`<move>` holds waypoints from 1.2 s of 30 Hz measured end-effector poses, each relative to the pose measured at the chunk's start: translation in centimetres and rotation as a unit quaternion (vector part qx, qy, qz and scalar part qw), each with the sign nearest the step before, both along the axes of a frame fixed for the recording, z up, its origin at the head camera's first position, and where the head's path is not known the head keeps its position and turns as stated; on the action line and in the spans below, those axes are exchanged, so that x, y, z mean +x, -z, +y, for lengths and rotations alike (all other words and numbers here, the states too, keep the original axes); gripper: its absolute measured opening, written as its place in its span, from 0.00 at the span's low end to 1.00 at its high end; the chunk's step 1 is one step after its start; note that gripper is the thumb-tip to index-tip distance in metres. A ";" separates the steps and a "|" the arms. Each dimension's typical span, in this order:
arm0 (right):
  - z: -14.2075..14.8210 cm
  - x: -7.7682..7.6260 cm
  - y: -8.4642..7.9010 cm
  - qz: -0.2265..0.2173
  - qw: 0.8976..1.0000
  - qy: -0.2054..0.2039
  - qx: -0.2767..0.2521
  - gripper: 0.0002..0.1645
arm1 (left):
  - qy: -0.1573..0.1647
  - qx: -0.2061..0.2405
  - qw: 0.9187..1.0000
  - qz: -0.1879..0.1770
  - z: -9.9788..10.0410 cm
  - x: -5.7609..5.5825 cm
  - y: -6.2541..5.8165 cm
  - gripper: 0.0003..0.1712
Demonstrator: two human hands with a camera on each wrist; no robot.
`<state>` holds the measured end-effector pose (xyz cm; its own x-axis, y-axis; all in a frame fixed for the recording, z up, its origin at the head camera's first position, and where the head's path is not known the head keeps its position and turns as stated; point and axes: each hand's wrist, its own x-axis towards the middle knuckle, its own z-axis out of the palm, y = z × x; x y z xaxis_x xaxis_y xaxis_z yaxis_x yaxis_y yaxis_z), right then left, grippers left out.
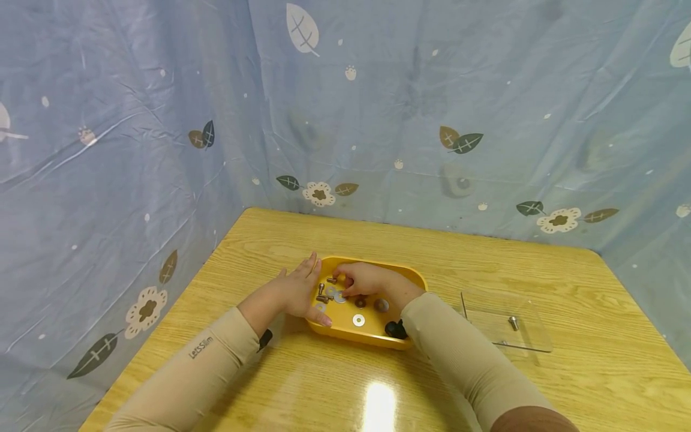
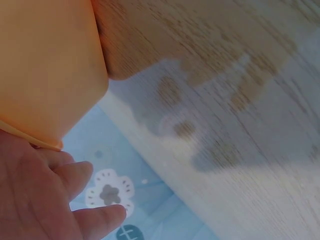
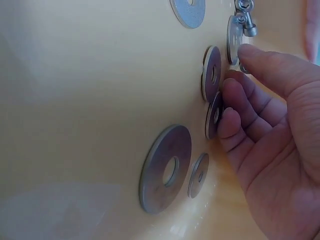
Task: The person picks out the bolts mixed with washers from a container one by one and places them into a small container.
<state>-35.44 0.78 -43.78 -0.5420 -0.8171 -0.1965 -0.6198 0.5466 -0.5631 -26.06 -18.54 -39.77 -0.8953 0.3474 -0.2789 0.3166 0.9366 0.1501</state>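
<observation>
A yellow plastic tray (image 1: 367, 339) holds several flat metal washers (image 1: 358, 320) and a few screws (image 1: 323, 298) near its left end. My left hand (image 1: 299, 290) lies across the tray's left end, thumb over the front side and fingers extended at the back left. The left wrist view has that hand (image 2: 35, 195) beside the tray's rim (image 2: 30, 137). My right hand (image 1: 367, 279) reaches down inside, thumb and forefinger apart, near a screw and washers. In the right wrist view its thumb (image 3: 270, 67) is at a washer's edge (image 3: 232, 40); other fingers are bent beside two washers.
Inside the tray's front right corner lie black round pieces (image 1: 395, 329), partly behind the right sleeve. A clear plastic plate or box (image 1: 534, 336) with a screw (image 1: 513, 323) stands on the wooden table (image 1: 459, 384) at right. A patterned blue curtain (image 1: 378, 120) surrounds the table.
</observation>
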 end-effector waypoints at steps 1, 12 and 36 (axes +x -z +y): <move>0.0 0.0 0.0 0.003 1.000 0.002 -0.002 0.20 | 0.000 -0.001 1.000 0.000 0.0 0.0 -0.1 0.77; -0.5 0.7 -0.2 0.062 0.998 0.005 0.009 0.18 | -0.002 -0.007 1.000 -0.002 -0.1 -0.1 0.2 0.79; -1.0 0.7 0.4 0.104 0.995 0.003 0.007 0.15 | -0.005 -0.008 1.000 -0.001 -0.2 0.0 0.3 0.79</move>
